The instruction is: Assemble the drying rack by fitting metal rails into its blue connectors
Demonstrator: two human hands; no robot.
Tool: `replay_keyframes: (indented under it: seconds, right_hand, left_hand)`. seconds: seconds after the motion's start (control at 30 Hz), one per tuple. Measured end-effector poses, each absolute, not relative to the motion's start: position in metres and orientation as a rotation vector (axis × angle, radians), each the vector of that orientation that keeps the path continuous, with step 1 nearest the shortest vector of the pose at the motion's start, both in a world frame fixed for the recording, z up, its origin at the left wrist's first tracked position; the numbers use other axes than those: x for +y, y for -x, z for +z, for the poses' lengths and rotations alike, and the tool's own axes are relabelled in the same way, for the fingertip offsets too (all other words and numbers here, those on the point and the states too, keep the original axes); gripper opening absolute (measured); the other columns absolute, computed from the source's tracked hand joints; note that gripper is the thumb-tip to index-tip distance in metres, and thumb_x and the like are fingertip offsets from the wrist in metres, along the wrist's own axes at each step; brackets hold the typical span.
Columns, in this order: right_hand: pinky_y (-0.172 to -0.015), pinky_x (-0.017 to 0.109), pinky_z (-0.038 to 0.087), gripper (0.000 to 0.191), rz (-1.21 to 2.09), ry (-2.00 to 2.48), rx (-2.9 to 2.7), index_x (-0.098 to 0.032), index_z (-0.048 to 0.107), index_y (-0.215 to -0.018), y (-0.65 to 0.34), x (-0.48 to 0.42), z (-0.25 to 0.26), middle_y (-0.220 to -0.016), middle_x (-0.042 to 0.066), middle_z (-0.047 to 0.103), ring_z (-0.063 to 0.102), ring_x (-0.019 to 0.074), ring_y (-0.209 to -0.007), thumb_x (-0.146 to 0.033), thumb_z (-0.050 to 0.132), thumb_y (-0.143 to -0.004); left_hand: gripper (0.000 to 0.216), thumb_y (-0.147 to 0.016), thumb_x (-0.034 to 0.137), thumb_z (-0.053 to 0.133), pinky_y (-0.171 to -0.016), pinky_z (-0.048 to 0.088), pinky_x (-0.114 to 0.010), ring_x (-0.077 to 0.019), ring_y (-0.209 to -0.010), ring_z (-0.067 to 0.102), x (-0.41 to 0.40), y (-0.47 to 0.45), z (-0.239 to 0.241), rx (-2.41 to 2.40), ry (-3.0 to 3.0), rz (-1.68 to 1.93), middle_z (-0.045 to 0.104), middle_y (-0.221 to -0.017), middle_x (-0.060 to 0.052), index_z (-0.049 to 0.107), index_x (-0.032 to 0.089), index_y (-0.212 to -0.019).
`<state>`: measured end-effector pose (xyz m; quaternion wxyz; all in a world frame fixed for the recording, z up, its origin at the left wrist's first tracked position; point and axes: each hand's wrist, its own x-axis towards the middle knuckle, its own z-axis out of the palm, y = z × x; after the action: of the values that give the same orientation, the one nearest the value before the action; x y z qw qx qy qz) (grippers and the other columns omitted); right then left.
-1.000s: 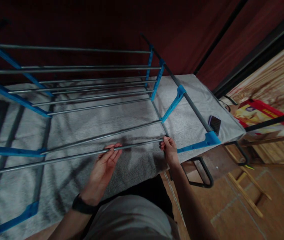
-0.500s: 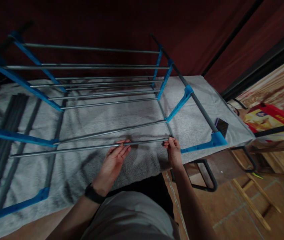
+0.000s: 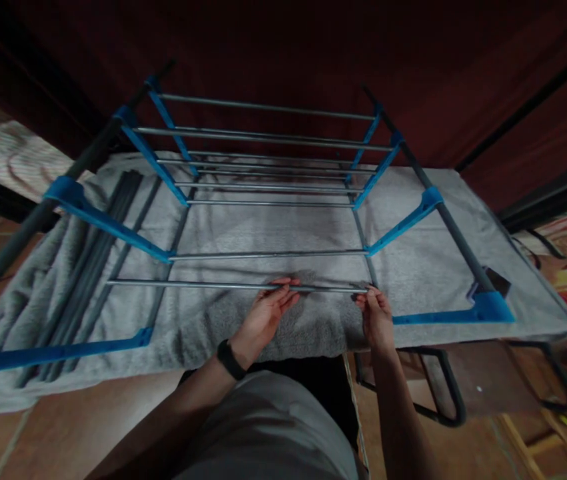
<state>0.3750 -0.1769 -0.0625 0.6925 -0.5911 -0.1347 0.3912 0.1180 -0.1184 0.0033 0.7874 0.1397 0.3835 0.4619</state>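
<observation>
A thin grey metal tube [image 3: 193, 285] lies across the front of a rack frame, held in both hands. My left hand [image 3: 268, 310] pinches it right of its middle, thumb and fingers closed around it. At its right end, the fingertips of my right hand [image 3: 376, 313] grip it, and that tip is partly hidden. The tube's left end is free, over the left side of the frame. Blue plastic brackets [image 3: 403, 223] join the rack's side poles, and several crossbars [image 3: 268, 255] span between them. A front right bracket [image 3: 443, 318] is just right of my right hand.
Several loose dark grey tubes [image 3: 98, 260] lie at the left on the grey cloth [image 3: 283, 230]. A phone [image 3: 497, 281] rests behind the front right corner. Black metal chair frames [image 3: 443, 387] stand below the table edge. A dark red surface [image 3: 273, 53] rises behind.
My view has swung left, so the rack appears farther right. Both hands still hold the tube, which now looks nearly parallel to the crossbar behind it.
</observation>
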Motion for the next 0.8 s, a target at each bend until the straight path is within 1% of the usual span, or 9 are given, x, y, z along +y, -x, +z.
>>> replay_keyframes:
  seconds: [0.1,0.2,0.33,0.4,0.5,0.6,0.7,0.8]
  right_hand:
    - [-0.068,0.025,0.054,0.040,0.884,1.332,-0.334,-0.022,0.069,-0.100,-0.376,-0.181,-0.062,-0.079,-0.003,0.068,0.065,0.0110,-0.069,-0.045,0.084,-0.070]
    - [-0.071,0.024,0.054,0.040,0.894,1.312,-0.337,-0.022,0.070,-0.103,-0.377,-0.183,-0.061,-0.081,-0.003,0.069,0.065,0.0101,-0.072,-0.041,0.085,-0.071]
    - [-0.071,0.024,0.054,0.040,0.889,1.318,-0.336,-0.023,0.070,-0.104,-0.377,-0.183,-0.062,-0.082,-0.003,0.069,0.065,0.0099,-0.071,-0.038,0.085,-0.070]
    - [-0.069,0.024,0.054,0.037,0.873,1.333,-0.327,-0.022,0.069,-0.101,-0.376,-0.182,-0.062,-0.079,-0.004,0.068,0.064,0.0101,-0.068,-0.040,0.084,-0.071]
    - [-0.067,0.024,0.053,0.032,0.834,1.343,-0.298,-0.022,0.066,-0.090,-0.375,-0.182,-0.063,-0.073,-0.004,0.067,0.063,0.0098,-0.063,-0.046,0.081,-0.075]
    - [-0.064,0.025,0.052,0.032,0.796,1.327,-0.263,-0.022,0.061,-0.082,-0.372,-0.181,-0.062,-0.069,-0.005,0.066,0.061,0.0098,-0.060,-0.047,0.079,-0.077]
    - [-0.063,0.025,0.052,0.031,0.763,1.327,-0.243,-0.022,0.059,-0.080,-0.370,-0.178,-0.061,-0.068,-0.005,0.065,0.060,0.0100,-0.059,-0.046,0.078,-0.078]
    - [-0.064,0.024,0.054,0.029,0.736,1.331,-0.229,-0.022,0.060,-0.082,-0.370,-0.176,-0.062,-0.069,-0.005,0.065,0.062,0.0101,-0.061,-0.045,0.079,-0.077]
  left_hand:
    - [0.018,-0.077,0.012,0.079,-0.101,0.052,-0.040,-0.0223,-0.104,0.072,-0.119,-0.117,0.000,0.811,-0.282,0.999,0.078,-0.108,-0.009,0.074,0.017,-0.093]
    - [0.017,-0.077,0.012,0.078,-0.100,0.052,-0.039,-0.0216,-0.102,0.073,-0.118,-0.115,0.002,0.806,-0.279,1.002,0.078,-0.105,-0.009,0.074,0.017,-0.093]
    - [0.018,-0.078,0.011,0.077,-0.100,0.052,-0.038,-0.0213,-0.103,0.072,-0.116,-0.110,0.002,0.793,-0.286,1.038,0.078,-0.106,-0.008,0.074,0.018,-0.094]
    - [0.017,-0.078,0.012,0.077,-0.100,0.052,-0.039,-0.0218,-0.103,0.073,-0.114,-0.108,0.000,0.796,-0.270,1.065,0.078,-0.106,-0.008,0.074,0.017,-0.093]
    - [0.016,-0.077,0.011,0.078,-0.099,0.053,-0.039,-0.0225,-0.101,0.073,-0.110,-0.103,-0.005,0.829,-0.233,1.090,0.078,-0.102,-0.008,0.073,0.017,-0.091]
    - [0.018,-0.075,0.008,0.078,-0.098,0.054,-0.037,-0.0219,-0.100,0.073,-0.106,-0.095,-0.007,0.859,-0.217,1.132,0.078,-0.099,-0.008,0.072,0.017,-0.090]
    - [0.015,-0.076,0.009,0.076,-0.098,0.054,-0.036,-0.0211,-0.101,0.073,-0.099,-0.084,-0.007,0.883,-0.206,1.187,0.078,-0.098,-0.007,0.072,0.018,-0.087]
    - [0.011,-0.078,0.010,0.075,-0.097,0.054,-0.035,-0.0204,-0.098,0.074,-0.091,-0.072,-0.008,0.953,-0.187,1.227,0.078,-0.095,-0.007,0.070,0.017,-0.084]
